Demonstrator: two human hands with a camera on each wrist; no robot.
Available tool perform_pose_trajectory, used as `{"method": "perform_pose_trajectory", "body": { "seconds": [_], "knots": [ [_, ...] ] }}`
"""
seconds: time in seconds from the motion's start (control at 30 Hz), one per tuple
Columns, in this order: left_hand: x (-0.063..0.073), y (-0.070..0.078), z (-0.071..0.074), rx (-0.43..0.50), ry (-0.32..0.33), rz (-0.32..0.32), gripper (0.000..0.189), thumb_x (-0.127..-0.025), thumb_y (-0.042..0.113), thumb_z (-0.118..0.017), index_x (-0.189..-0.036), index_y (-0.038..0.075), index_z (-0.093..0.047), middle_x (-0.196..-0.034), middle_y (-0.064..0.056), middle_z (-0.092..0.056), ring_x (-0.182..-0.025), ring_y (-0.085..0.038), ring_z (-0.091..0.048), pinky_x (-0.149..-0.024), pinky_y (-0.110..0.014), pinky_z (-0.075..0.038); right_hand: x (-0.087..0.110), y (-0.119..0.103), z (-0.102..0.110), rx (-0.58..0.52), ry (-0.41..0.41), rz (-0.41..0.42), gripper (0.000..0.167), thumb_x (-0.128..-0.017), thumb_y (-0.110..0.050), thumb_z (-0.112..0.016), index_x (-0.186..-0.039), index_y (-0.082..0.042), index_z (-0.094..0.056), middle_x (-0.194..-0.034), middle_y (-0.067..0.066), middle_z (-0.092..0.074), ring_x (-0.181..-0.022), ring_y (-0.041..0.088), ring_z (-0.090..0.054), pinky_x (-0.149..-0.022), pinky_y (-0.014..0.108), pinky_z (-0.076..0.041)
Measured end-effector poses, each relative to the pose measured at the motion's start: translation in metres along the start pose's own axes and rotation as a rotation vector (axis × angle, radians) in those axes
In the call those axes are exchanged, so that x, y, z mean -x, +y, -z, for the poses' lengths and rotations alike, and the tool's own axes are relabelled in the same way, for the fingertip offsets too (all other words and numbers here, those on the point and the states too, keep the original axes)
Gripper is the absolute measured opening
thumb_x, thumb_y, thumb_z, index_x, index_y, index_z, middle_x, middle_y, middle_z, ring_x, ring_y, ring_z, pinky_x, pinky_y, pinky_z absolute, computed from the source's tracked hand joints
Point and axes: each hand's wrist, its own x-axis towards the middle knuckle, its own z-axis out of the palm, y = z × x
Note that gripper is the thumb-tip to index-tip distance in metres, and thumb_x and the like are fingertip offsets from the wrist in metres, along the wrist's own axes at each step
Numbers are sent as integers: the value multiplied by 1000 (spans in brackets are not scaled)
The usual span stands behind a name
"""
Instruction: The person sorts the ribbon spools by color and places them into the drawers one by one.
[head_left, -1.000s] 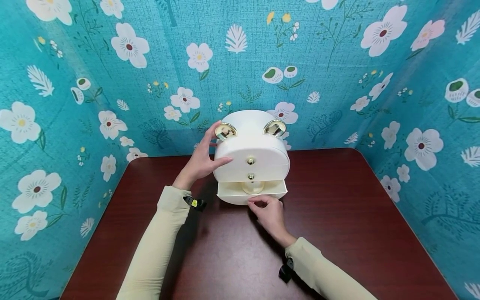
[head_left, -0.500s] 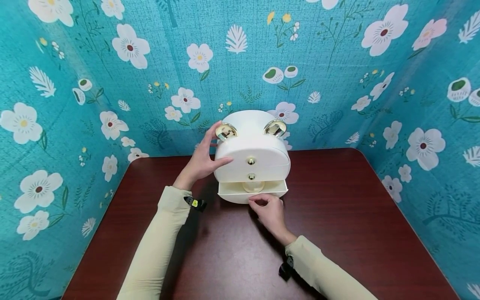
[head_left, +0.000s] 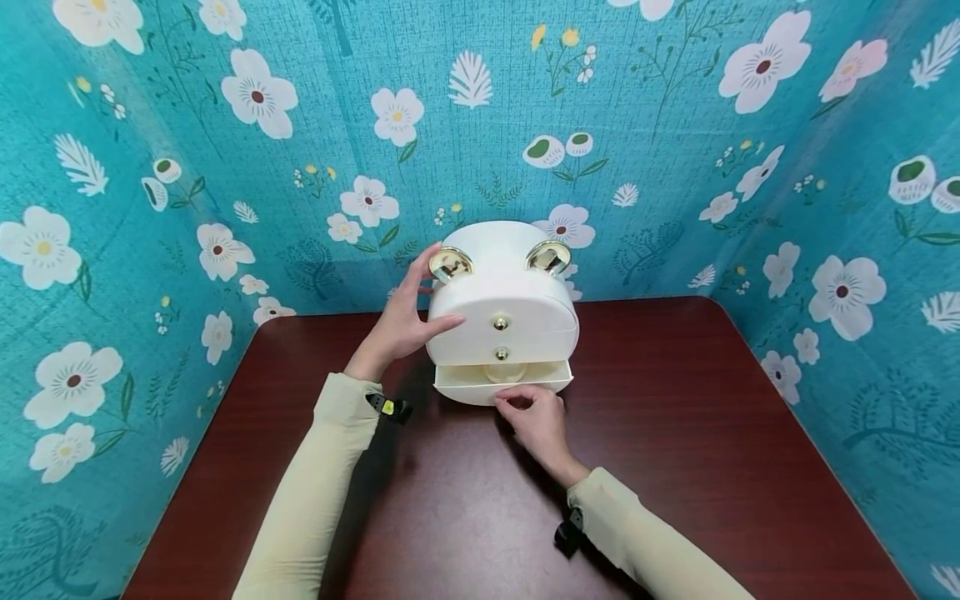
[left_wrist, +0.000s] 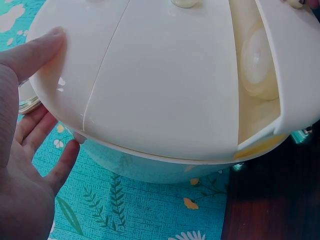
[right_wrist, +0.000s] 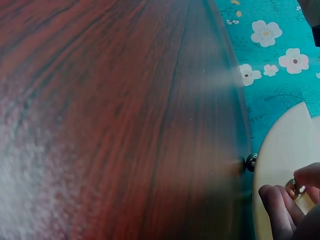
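A white rounded drawer box (head_left: 498, 258) with two gold ear-like discs stands at the back of the table. Its bottom drawer (head_left: 465, 393) is partly pulled out, and a round, pale, see-through item (left_wrist: 259, 62) lies inside. My left hand (head_left: 397, 327) holds the box's left side, thumb on the front and other fingers round the side, near the left gold disc (head_left: 452, 264). With thumb and fingertips, my right hand (head_left: 538, 429) pinches the bottom drawer's gold knob (right_wrist: 294, 189). Fingers partly hide that knob.
Two upper gold knobs, the top knob (head_left: 500, 323) and the middle knob (head_left: 502, 354), stick out from closed drawer fronts. Under the box is a dark red-brown table (head_left: 675, 400). Teal flowered cloth (head_left: 480, 150) stands close behind and along both sides.
The bottom drawer has slid slightly inward, with my right hand moving along on its knob. Less of the round item shows from above. My left hand stays in place.
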Motion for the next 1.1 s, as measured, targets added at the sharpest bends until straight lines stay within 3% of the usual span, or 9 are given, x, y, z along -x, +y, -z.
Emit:
{"method": "perform_pose_trajectory", "body": {
  "seconds": [0.1,0.17,0.27,0.57,0.7,0.83,0.93,1.1],
  "knots": [
    [0,1,0,1,2,-1,110,-85,28,-87,-164,43,-12,-157,-3,-44,-138,-23,-47,-108,-54,-48,-1,0,0,3,0,-4,6,-83,-18,-87,-87,-23,-85,-89,-5,-80,-53,3,-62,-61,19,-54],
    [0,0,-1,6,2,0,110,-85,26,-87,-164,42,-13,-157,-3,-44,-138,-23,-46,-108,-55,-48,-1,0,0,0,-4,-7,6,-83,-18,-86,-87,-23,-85,-89,-5,-80,-49,5,-62,-57,19,-53],
    [0,-1,-2,20,4,0,110,-84,24,-87,-165,40,-14,-157,-4,-44,-138,-25,-46,-108,-56,-48,-3,1,0,14,2,0,5,-83,-19,-86,-86,-22,-85,-88,-6,-80,-56,5,-64,-64,18,-53],
    [-1,-1,-1,29,8,-5,111,-83,20,-88,-165,39,-14,-157,-5,-44,-138,-26,-46,-108,-56,-47,-7,0,-1,28,6,18,7,-81,-19,-88,-87,-22,-86,-88,-7,-80,-86,14,-73,-85,36,-58],
    [-1,0,1,13,4,0,109,-85,25,-87,-165,41,-14,-156,-4,-45,-138,-24,-46,-108,-54,-48,-9,0,-3,18,13,26,8,-80,-19,-89,-87,-21,-86,-87,-7,-80,-90,15,-74,-87,39,-58],
    [2,22,5,44,3,11,106,-86,15,-85,-166,26,-16,-155,-14,-45,-138,-32,-45,-109,-59,-46,-11,1,-3,16,17,37,8,-80,-18,-88,-87,-20,-86,-86,-6,-80,-86,14,-74,-84,39,-59],
    [2,27,4,64,0,28,104,-85,7,-83,-166,15,-17,-154,-20,-44,-138,-38,-44,-109,-63,-43,-12,1,-3,18,15,39,7,-81,-17,-88,-87,-21,-85,-88,-5,-81,-91,14,-74,-87,39,-59],
    [-2,3,-2,54,0,42,109,-84,10,-85,-167,21,-15,-157,-16,-42,-140,-36,-43,-110,-62,-43,-15,-1,-2,10,7,23,6,-82,-16,-87,-87,-20,-86,-92,-5,-81,-100,14,-74,-94,38,-57]
  ]
}}
